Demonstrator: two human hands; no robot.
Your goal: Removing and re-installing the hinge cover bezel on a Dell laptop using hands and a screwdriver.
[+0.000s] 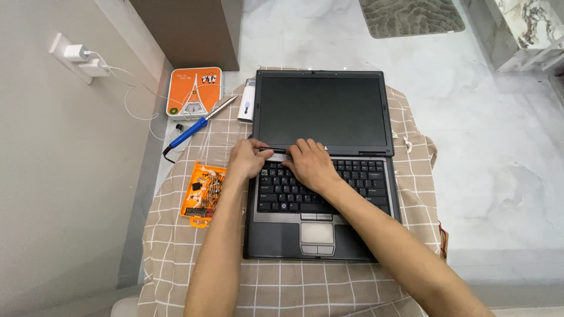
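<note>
The dark grey laptop [322, 170] sat open at centre frame on the checked cloth, its screen black and tilted back. A thin strip [278, 155] above the keyboard lay along the hinge, its left end lifted.

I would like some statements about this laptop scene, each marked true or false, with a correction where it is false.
1. Both hands work at the strip between the keyboard and the screen of the laptop. True: the left hand and the right hand rest on the hinge strip.
2. The laptop screen shows a bright picture. False: the screen is dark.
3. An orange tray with small parts lies left of the laptop. True.
4. The blue-handled soldering iron is in the right hand. False: it lies on the checked cloth, apart from both hands.
5. The laptop lid is closed. False: it stands open.
</note>
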